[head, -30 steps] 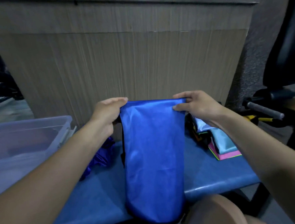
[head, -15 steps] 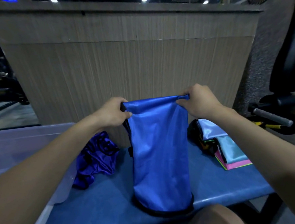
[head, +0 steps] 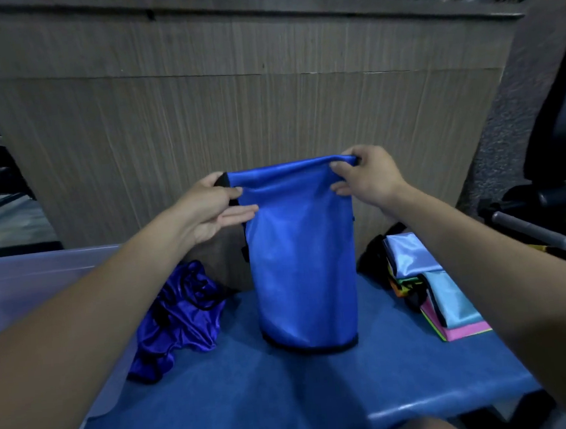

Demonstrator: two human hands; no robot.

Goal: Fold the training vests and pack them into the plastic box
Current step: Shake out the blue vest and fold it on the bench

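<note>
— Wood-grain panelling point(head: 266, 120) is filling the background, and in front of it a blue bench top point(head: 256, 398) is carrying everything. What is standing in the middle?

— A blue bag point(head: 301, 264) is standing upright on the bench, its black-rimmed base resting flat. I am taking it as the landmark.

— What are the hands doing?

— The left hand point(head: 210, 205) is pinching the bag's rolled top at its left end, thumb in front; its lower fingers are lying straight against the fabric. The right hand point(head: 367, 176) is gripping the top's right end, fingers curled over the rim.

— And the vests?

— A crumpled purple vest point(head: 181, 319) is lying on the bench just left of the bag. To the bag's right, a stack of folded vests point(head: 431, 287) in pale blue, pink and darker colours is sitting near the bench edge.

— The plastic box?

— The clear plastic box point(head: 24, 285) is sitting further left of the bag, beyond the purple vest, partly hidden by the left forearm.
</note>
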